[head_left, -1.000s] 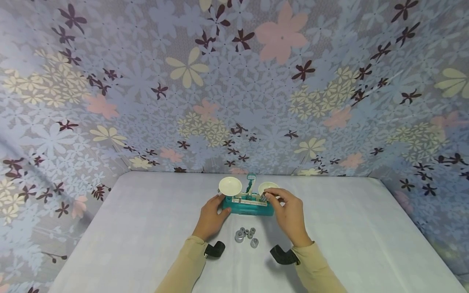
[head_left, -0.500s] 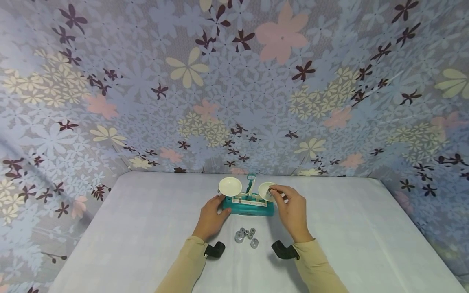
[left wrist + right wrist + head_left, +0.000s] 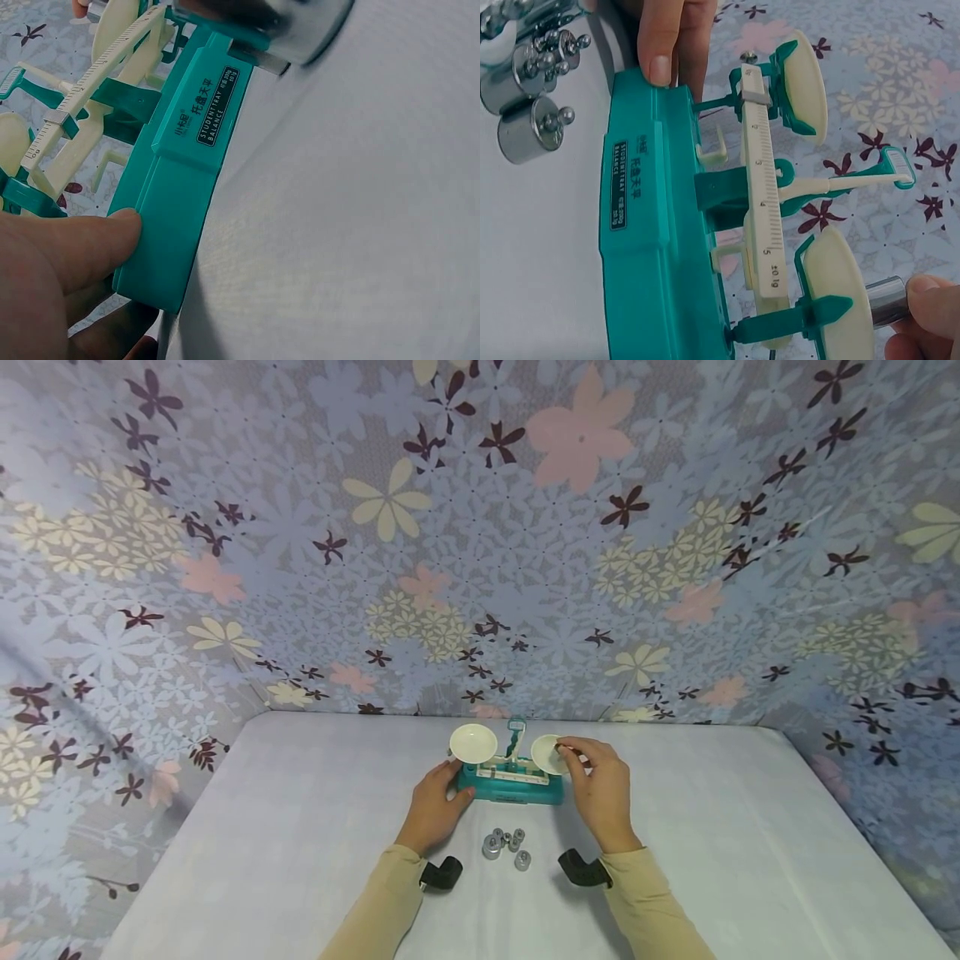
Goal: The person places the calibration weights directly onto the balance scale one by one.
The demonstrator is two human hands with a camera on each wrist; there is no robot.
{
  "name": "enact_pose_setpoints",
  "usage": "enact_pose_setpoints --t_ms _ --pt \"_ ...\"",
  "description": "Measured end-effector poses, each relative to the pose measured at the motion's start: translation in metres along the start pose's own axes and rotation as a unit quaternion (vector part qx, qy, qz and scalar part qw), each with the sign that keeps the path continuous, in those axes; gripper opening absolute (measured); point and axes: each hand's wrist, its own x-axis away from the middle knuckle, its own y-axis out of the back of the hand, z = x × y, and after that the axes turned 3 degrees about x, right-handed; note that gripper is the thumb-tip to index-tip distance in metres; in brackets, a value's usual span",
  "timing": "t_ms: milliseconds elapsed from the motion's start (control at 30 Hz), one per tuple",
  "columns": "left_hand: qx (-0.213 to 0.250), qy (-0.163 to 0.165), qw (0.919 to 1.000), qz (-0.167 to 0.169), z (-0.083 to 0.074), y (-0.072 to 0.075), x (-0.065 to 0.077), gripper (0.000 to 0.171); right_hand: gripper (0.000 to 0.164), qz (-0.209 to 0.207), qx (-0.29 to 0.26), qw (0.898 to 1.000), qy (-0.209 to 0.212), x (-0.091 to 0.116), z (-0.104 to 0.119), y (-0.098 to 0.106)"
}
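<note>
A teal tray balance (image 3: pixel 510 789) with two cream pans stands at the far middle of the table. My left hand (image 3: pixel 431 806) grips its left end, thumb on the front of the base (image 3: pixel 169 232) and fingers behind. My right hand (image 3: pixel 602 793) is at the right pan (image 3: pixel 545 753). In the right wrist view its thumb and fingers pinch a shiny metal weight (image 3: pixel 887 300), whose end is at the inner face of that pan (image 3: pixel 840 292). Whether the weight bears on the pan, I cannot tell. The left pan (image 3: pixel 473 744) holds nothing.
Several silver knobbed weights (image 3: pixel 492 847) stand on the white-covered table (image 3: pixel 315 827) in front of the balance, between the forearms. One weight (image 3: pixel 522 860) sits slightly apart, nearer me. A flowered cloth wall (image 3: pixel 480 568) rises behind the table's far edge.
My right hand has moved the weight from in front of the right pan back and right to over it. The left hand stays on the balance. The head view has shifted slightly.
</note>
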Motion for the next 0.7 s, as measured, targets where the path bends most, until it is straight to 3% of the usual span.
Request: enact_pose_setpoints --t_ms 700 --pt "0.004 0.005 1.0 0.001 -0.001 0.0 0.0 0.056 0.011 -0.012 0.012 1.0 -0.002 -0.001 -0.015 -0.006"
